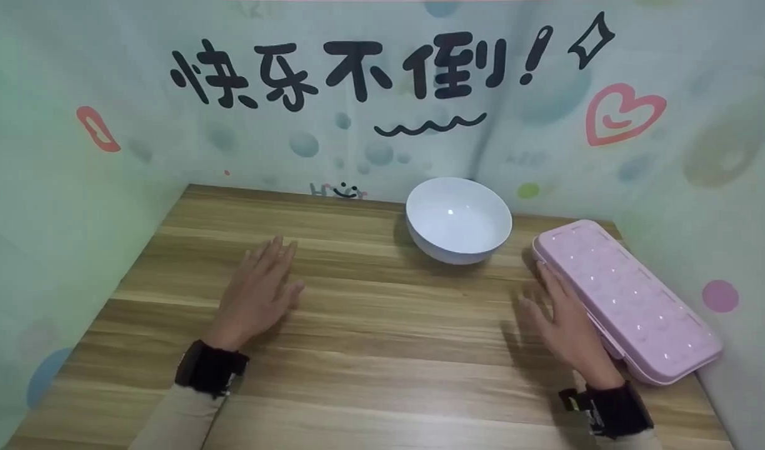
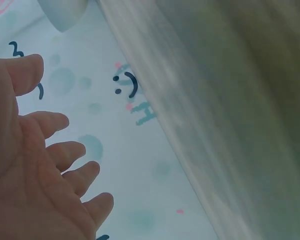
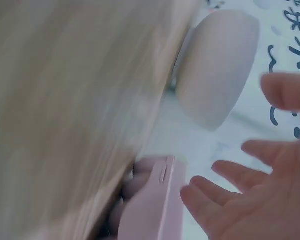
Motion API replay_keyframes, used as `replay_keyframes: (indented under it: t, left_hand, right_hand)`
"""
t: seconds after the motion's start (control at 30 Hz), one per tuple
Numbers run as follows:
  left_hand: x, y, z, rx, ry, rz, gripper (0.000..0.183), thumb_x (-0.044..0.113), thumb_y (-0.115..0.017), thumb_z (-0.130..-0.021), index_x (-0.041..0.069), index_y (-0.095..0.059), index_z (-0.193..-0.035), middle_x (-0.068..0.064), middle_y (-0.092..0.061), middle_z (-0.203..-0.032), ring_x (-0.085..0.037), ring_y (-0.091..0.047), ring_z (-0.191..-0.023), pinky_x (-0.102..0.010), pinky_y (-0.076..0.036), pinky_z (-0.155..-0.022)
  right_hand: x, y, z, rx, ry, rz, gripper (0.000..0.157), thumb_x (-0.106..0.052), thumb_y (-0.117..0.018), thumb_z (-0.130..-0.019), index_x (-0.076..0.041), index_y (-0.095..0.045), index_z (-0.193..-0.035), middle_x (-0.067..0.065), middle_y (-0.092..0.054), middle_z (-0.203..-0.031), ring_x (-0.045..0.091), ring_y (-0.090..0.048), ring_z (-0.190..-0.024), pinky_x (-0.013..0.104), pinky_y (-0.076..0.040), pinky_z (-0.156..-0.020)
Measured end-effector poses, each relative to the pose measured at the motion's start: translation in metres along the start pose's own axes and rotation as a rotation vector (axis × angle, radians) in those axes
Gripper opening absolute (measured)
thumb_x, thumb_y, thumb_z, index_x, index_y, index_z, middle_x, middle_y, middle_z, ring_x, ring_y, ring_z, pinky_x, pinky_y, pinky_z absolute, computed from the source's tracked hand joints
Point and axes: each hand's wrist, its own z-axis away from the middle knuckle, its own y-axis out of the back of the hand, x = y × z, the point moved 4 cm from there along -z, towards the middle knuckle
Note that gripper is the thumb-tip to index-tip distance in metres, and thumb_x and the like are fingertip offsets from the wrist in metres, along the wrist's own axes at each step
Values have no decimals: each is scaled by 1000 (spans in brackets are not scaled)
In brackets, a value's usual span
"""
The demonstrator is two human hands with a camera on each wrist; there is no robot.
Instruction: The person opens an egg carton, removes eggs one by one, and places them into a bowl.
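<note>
The left hand (image 1: 254, 297) is held with its fingers extended and slightly apart, over the left part of the wood-grain surface (image 1: 370, 350). The right hand (image 1: 570, 331) is likewise held with fingers extended, just beside a pink case (image 1: 626, 300); in the head view its fingertips are lined up with the case's near long edge, but whether contact is made cannot be told.

The case is laid diagonally along the right side of the surface, its lid down and covered with rows of glossy rounded bumps. A white bowl (image 1: 457, 219) is placed upright near the back edge, to the left of the case's far end and apart from it. The bowl is also seen, partly cut off, in both wrist views.

Black bands (image 1: 210, 369) are worn on both wrists, below which light sleeves (image 1: 176, 419) are seen. The surface is enclosed at the back and sides by a pale printed cloth (image 1: 257, 144), on which large black Chinese characters (image 1: 360, 78), a black wavy line (image 1: 429, 129), a small smiling face (image 1: 345, 194) and coloured dots are printed.
</note>
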Motion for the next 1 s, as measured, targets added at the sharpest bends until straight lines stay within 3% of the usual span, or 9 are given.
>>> replay_keyframes:
  t: [0.13, 0.3, 0.43, 0.67, 0.87, 1.0]
  left_hand:
    - [7, 2, -16, -3, 15, 188, 70, 41, -53, -111, 13, -26, -169, -19, -19, -175, -43, -19, -160, -66, -18, -126]
    - [22, -5, -46, -36, 58, 446, 68, 44, -55, -109, 19, -31, -168, -13, -28, -173, -39, -33, -155, -64, -29, -123]
    - [41, -14, -73, -72, 64, 605, 65, 38, -57, -109, 18, -35, -166, -12, -33, -170, -36, -44, -148, -55, -41, -119]
    - [66, -30, -104, -114, 72, 695, 64, 33, -59, -107, 13, -38, -164, -12, -37, -169, -35, -48, -146, -52, -44, -117]
    - [75, -40, -112, -134, 84, 730, 64, 37, -60, -107, 16, -39, -164, -11, -41, -167, -32, -50, -146, -49, -45, -117]
    - [74, -44, -112, -144, 104, 746, 66, 39, -61, -106, 17, -39, -164, -10, -40, -167, -31, -49, -146, -49, -45, -117]
  right_hand:
    - [2, 1, -29, -85, -157, -316, 77, -24, -58, -110, -9, -13, -170, 21, -25, -173, 44, -30, -156, 59, -28, -125]
    - [7, -8, -65, -179, -442, -687, 83, -29, -49, -113, -13, 9, -170, 23, -4, -176, 44, -23, -158, 55, -38, -121]
    - [8, -17, -90, -178, -555, -871, 81, -26, -44, -113, -16, 14, -169, 20, 6, -176, 43, -18, -160, 54, -37, -122]
    - [11, -32, -114, -199, -627, -884, 80, -24, -45, -112, -20, 9, -171, 21, -5, -175, 42, -33, -152, 53, -41, -120]
    - [13, -39, -119, -186, -602, -822, 77, -13, -44, -107, -17, -1, -172, 23, -20, -171, 34, -51, -133, 48, -54, -107]
    - [13, -43, -118, -174, -613, -801, 77, -10, -43, -105, -19, -5, -172, 23, -24, -169, 30, -54, -126, 48, -55, -106]
